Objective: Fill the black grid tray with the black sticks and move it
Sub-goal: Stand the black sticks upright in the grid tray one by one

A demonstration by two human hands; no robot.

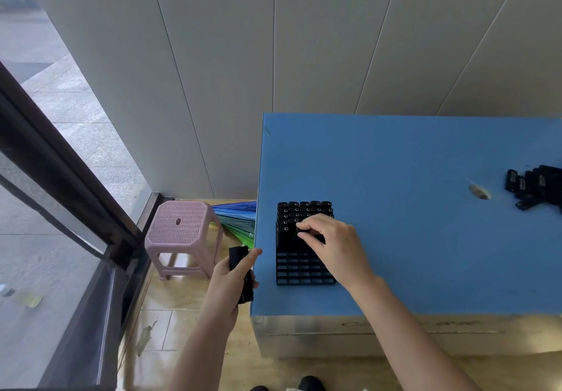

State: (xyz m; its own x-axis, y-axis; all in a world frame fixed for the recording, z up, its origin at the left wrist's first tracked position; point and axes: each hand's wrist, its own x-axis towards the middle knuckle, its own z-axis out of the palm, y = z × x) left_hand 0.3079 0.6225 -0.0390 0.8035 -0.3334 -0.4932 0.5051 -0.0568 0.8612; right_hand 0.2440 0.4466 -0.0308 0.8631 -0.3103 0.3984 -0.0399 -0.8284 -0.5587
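My tray point(305, 272): far rows hold sticks point(304, 209), near rows empty. Right hand point(331, 238) pinches one in; left hand point(234, 278) grips spares point(243, 269); pile point(535, 185) waits on worktop point(410, 238).

Head view; downward, close over table point(425, 153)

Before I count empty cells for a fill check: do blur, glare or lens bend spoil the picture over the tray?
Head view: soft daylight, no glare on the black grid tray, near empty cells read clearly; head view: the right hand looks slightly soft and covers middle rows of black sticks; head view: wide-angle bend fans the wall seams, worst toward the edges.
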